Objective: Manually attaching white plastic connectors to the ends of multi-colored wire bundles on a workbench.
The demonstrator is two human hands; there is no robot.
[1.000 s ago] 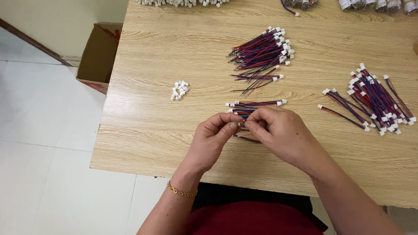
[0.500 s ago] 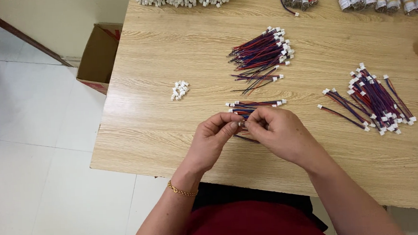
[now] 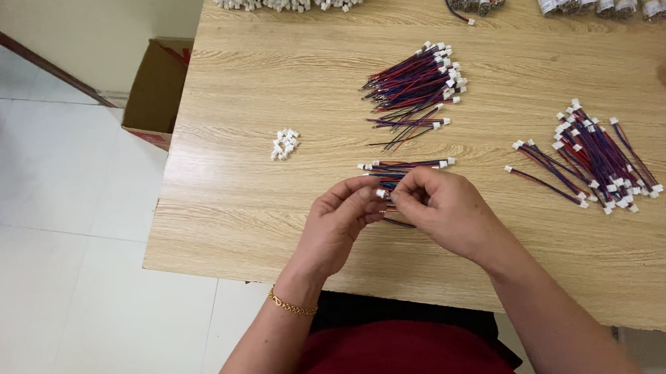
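At frame centre, the left hand [image 3: 341, 223] and right hand [image 3: 444, 212] meet, fingertips pinched together on a white connector [image 3: 380, 194] and its wire [image 3: 397, 222], apparently mid-fitting; seating it squarely seems the next need. More wires [image 3: 405, 165] lie just above.

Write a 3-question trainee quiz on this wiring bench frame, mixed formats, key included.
1. True or false: both hands meet at a small white plastic connector.
2. Which lies nearest the table's left edge? A) the small heap of loose white connectors B) the right-side pile of red-and-blue short wires.
3. Which wrist wears the thin gold bracelet?

Key: 1 true; 2 A; 3 left.
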